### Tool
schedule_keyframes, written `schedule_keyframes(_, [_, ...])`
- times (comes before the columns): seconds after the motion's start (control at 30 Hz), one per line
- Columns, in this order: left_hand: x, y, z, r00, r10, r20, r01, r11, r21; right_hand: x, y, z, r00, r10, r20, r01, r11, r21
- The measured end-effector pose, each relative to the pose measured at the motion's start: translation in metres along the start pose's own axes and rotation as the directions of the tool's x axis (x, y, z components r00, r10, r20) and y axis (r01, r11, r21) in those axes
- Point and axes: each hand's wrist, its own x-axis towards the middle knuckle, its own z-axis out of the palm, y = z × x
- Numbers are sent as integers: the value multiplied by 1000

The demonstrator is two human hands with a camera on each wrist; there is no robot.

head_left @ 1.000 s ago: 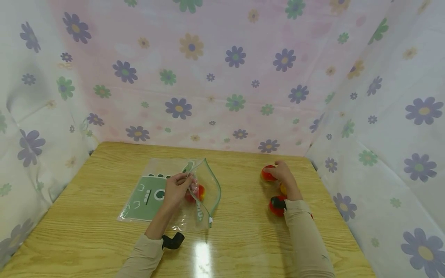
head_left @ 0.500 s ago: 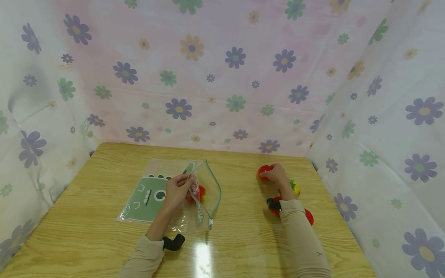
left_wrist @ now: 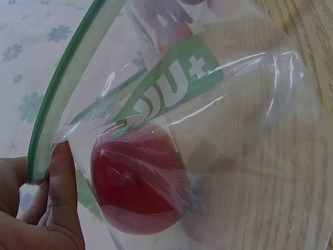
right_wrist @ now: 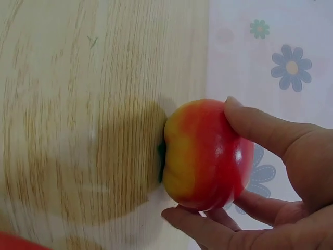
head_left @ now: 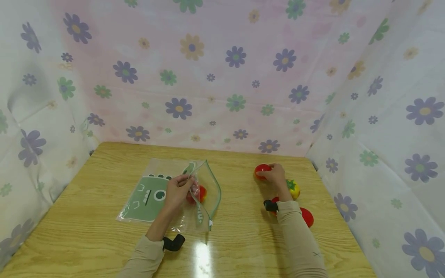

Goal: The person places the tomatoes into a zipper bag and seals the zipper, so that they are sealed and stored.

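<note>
My left hand (head_left: 176, 189) pinches the edge of a clear slider-zip bag (head_left: 144, 202) with a green monster print, near its mouth. The bag lies on its side, and its mouth gapes to the right. A red fruit (left_wrist: 135, 182) rests inside, seen through the plastic. At the back right, my right hand (head_left: 277, 177) grips a shiny red-and-yellow apple-shaped fruit (right_wrist: 208, 156) between thumb and fingers. In the right wrist view the fruit's yellow end and a bit of green face the table; I cannot tell whether it touches the wood.
Beside my right forearm lie a yellow fruit (head_left: 293, 188) with a green leafy top and a red fruit (head_left: 306, 217). Another red fruit (head_left: 275, 200) is partly hidden by the black wrist device. Flowered cloth (head_left: 215, 88) walls in the wooden table (head_left: 240, 247) at the back and sides.
My right hand has moved slightly left with the apple-shaped fruit, uncovering more of the yellow and red fruits by the forearm. My left hand and the bag stay nearly still.
</note>
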Motion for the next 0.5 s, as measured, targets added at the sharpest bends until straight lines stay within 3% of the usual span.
schedule_keyframes(0.27, [0, 1, 0, 1000, -7, -10, 7, 1000, 19, -2, 1, 4, 996, -62, -60, 63, 998, 15])
schedule_keyframes(0.5, [-2, 4, 0, 1000, -11, 2, 11, 1000, 17, -7, -1, 5, 996, -74, -51, 76, 996, 36])
